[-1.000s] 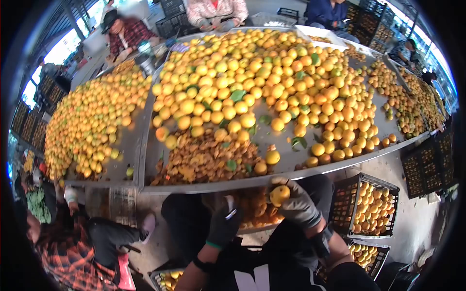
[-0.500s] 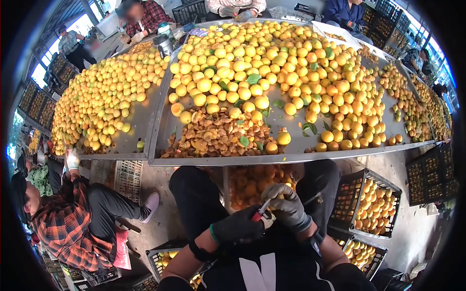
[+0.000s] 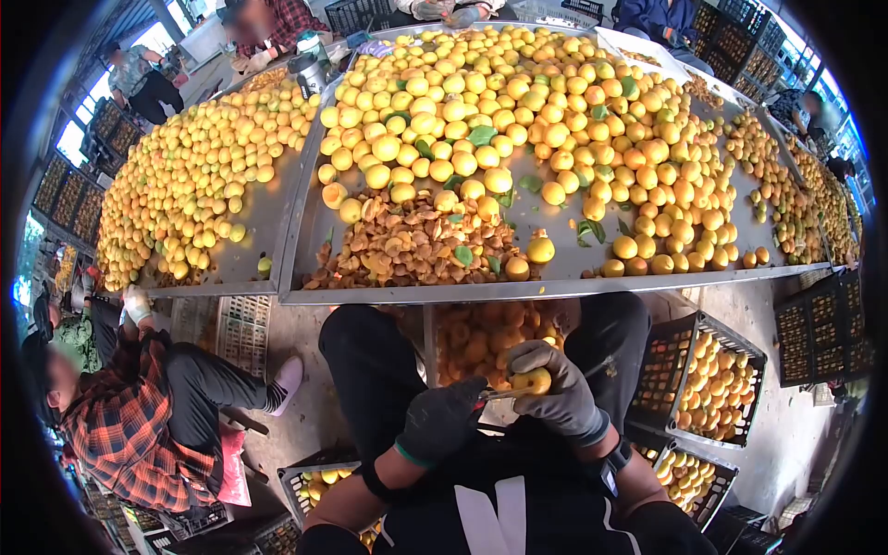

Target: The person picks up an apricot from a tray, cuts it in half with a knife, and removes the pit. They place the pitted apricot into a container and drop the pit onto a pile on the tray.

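My right hand [image 3: 561, 393], in a grey work glove, is closed around a yellow-orange persimmon [image 3: 531, 380]. In a black glove, my left hand [image 3: 442, 418] grips a small cutting tool [image 3: 499, 395] with a red handle and a metal blade. The blade meets the near left side of the fruit; whether it has cut in cannot be made out. Both hands are held over my lap, in front of a crate of persimmons [image 3: 481, 344] between my knees. Most of the tool's handle is hidden in my left glove.
Ahead stands a metal-edged table [image 3: 425, 294] heaped with persimmons [image 3: 629, 166] and a pile of brown trimmings [image 3: 421, 245]. Filled black crates [image 3: 721, 379] are at my right. A person in a plaid shirt [image 3: 139, 425] sits at my left; others work around the tables.
The tool has swung from pointing upward to lying nearly level against the persimmon. My right hand has turned, so more of the fruit shows. The view has shifted slightly.
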Available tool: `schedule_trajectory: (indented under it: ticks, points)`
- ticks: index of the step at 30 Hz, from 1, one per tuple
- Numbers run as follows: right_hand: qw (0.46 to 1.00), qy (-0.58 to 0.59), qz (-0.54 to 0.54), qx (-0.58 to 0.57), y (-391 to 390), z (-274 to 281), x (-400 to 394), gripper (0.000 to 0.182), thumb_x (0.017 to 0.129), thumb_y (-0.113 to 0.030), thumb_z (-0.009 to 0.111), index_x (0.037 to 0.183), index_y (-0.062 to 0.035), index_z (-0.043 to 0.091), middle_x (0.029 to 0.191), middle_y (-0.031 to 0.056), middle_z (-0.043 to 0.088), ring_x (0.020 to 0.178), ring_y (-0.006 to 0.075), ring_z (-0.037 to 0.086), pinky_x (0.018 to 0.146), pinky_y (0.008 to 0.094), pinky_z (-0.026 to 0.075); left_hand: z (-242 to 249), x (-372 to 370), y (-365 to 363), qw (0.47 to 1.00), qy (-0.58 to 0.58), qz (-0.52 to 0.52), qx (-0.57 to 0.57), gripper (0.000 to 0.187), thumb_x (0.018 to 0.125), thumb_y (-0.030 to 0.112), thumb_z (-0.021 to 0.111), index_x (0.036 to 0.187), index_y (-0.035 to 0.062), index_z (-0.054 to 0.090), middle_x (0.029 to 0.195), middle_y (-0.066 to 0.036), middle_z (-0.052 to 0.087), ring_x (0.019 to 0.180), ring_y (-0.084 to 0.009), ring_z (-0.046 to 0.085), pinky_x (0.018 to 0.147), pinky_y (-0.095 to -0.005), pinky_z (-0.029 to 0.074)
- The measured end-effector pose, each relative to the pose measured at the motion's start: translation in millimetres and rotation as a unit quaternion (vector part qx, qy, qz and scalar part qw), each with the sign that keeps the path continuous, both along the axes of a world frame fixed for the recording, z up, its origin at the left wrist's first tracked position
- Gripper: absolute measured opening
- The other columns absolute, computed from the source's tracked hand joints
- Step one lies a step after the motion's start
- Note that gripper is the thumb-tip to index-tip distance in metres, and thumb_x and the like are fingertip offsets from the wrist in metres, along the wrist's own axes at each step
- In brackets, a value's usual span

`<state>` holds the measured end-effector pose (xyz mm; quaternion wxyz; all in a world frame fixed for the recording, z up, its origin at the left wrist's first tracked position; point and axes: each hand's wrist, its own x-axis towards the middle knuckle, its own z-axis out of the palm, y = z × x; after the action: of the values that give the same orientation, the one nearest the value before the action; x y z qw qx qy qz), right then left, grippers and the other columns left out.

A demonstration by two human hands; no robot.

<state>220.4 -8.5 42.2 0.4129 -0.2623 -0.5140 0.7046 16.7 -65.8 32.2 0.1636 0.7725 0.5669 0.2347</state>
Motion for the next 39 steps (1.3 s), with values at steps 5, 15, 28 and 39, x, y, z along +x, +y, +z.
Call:
schedule_trajectory:
  ticks: [5, 15, 28, 39]
  points:
    - [0.998, -0.037, -0.039, 0.042, -5, 10, -6, 0.038, 0.070, 0.000, 0.080, 0.100, -0.0078, 0.058, 0.112, 0.0057, 0.052, 0.100, 0.0147, 0.051, 0.091, 0.0286, 0.040, 3, 2, 1, 1.000, -0.024, 0.014, 0.013, 0.033, 0.076, 0.023, 0.070, 0.105, 0.0086, 0.065, 0.086, -0.015, 0.067, 0.069, -0.0327, 0.064, 0.061, -0.0414, 0.051]
    - [0.990, -0.070, -0.089, 0.081, -14, 17, -14, 0.037, 0.070, 0.004, 0.077, 0.099, -0.0084, 0.057, 0.106, 0.0058, 0.052, 0.095, 0.0162, 0.053, 0.087, 0.0287, 0.043, -11, 1, 0, 0.999, -0.007, 0.001, 0.033, 0.031, 0.071, 0.016, 0.071, 0.101, 0.0085, 0.064, 0.084, -0.013, 0.067, 0.069, -0.0321, 0.064, 0.059, -0.0415, 0.050]
    - [0.993, 0.002, -0.016, -0.117, -4, -10, -13, 0.052, 0.076, -0.003, 0.077, 0.120, -0.0051, 0.051, 0.120, 0.0094, 0.057, 0.114, 0.0185, 0.054, 0.098, 0.0325, 0.044, -14, 5, 10, 0.997, 0.025, 0.011, 0.066, 0.033, 0.080, 0.011, 0.063, 0.112, 0.0018, 0.062, 0.089, -0.013, 0.067, 0.069, -0.0285, 0.065, 0.058, -0.0390, 0.051]
    - [0.949, 0.257, -0.063, -0.171, -14, -17, -42, 0.037, 0.091, -0.018, 0.063, 0.122, -0.0060, 0.046, 0.120, 0.0122, 0.057, 0.121, 0.0268, 0.052, 0.104, 0.0386, 0.039, -18, 11, 5, 0.997, 0.028, 0.040, 0.057, 0.038, 0.085, 0.013, 0.059, 0.121, 0.0008, 0.056, 0.091, -0.016, 0.067, 0.068, -0.0300, 0.064, 0.058, -0.0404, 0.051]
